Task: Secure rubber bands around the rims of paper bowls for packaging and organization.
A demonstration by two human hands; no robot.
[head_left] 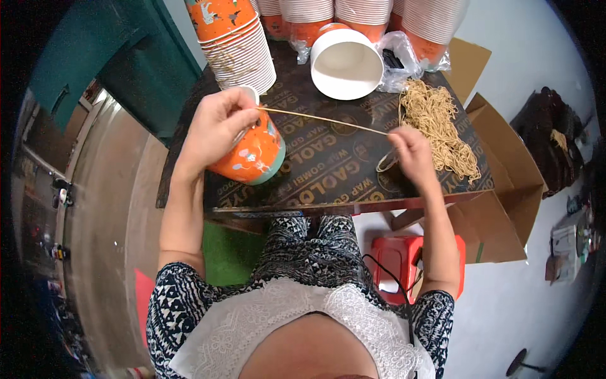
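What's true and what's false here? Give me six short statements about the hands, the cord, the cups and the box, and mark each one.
1. A cord stretches between the left hand and the right hand. True.
2. The orange cup is under the right hand. False: the left hand is on it.
3. The inside of the white cup is visible. True.
4. The cord pile lies left of the white cup. False: it lies to the right.
5. The cardboard box is right of the table. True.
6. The cup stacks stand at the table's near edge. False: they stand toward its far side.
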